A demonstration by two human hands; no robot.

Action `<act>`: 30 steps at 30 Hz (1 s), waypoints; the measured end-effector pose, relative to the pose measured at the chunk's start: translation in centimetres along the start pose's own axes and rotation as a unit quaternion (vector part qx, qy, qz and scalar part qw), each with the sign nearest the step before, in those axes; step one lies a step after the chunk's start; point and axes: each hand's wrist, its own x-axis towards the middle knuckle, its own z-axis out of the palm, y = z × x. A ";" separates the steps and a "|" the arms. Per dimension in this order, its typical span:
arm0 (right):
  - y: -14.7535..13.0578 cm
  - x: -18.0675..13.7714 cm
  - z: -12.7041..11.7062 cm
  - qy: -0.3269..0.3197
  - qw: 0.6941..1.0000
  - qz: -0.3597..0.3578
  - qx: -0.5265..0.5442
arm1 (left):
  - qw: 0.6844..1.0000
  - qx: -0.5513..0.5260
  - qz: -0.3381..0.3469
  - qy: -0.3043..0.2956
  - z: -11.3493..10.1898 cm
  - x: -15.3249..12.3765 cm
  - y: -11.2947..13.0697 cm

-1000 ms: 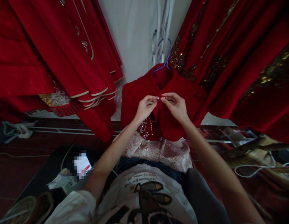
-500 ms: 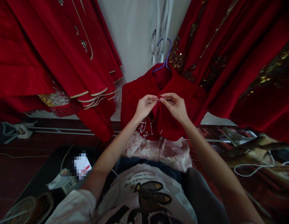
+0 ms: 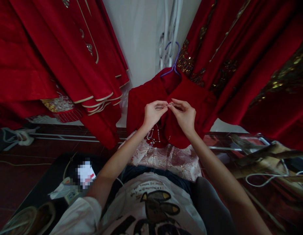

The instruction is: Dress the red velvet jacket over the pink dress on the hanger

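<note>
A small red velvet jacket point(image 3: 141, 107) hangs on a purple hanger point(image 3: 173, 60) in front of me, over a pale embroidered skirt point(image 3: 171, 160). My left hand point(image 3: 153, 114) and my right hand point(image 3: 184, 115) meet at the jacket's front opening just below the collar. Both pinch a small shiny clasp point(image 3: 170, 103) between their fingertips, along with the two fabric edges. Strings of pearl beads point(image 3: 152, 135) dangle from the front below my left hand.
Red gowns with gold trim point(image 3: 68, 65) hang at the left, more with gold embroidery point(image 3: 239, 58) at the right. A white wall point(image 3: 141, 36) stands behind. A power strip and papers point(image 3: 75, 186) lie on the dark floor at lower left, cables point(image 3: 269, 178) at right.
Both hands have shifted slightly lower and closer together at the clasp. The jacket's front edges are drawn nearer to each other.
</note>
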 end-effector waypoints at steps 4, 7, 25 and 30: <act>0.5 0.1 -0.1 -0.013 1.000 0.015 0.011 | 1.000 0.008 0.007 -0.011 0.0 0.0 -0.2; 0.7 0.3 -0.2 -0.024 0.999 0.021 0.027 | 1.000 0.015 0.012 -0.016 -0.1 0.0 -0.4; 1.1 1.2 -1.3 -0.100 0.988 0.065 0.099 | 0.999 0.001 0.005 -0.037 0.0 0.1 -1.0; 0.8 1.3 -1.1 -0.084 0.990 0.081 0.082 | 0.997 -0.002 -0.005 -0.072 -0.4 0.4 -0.7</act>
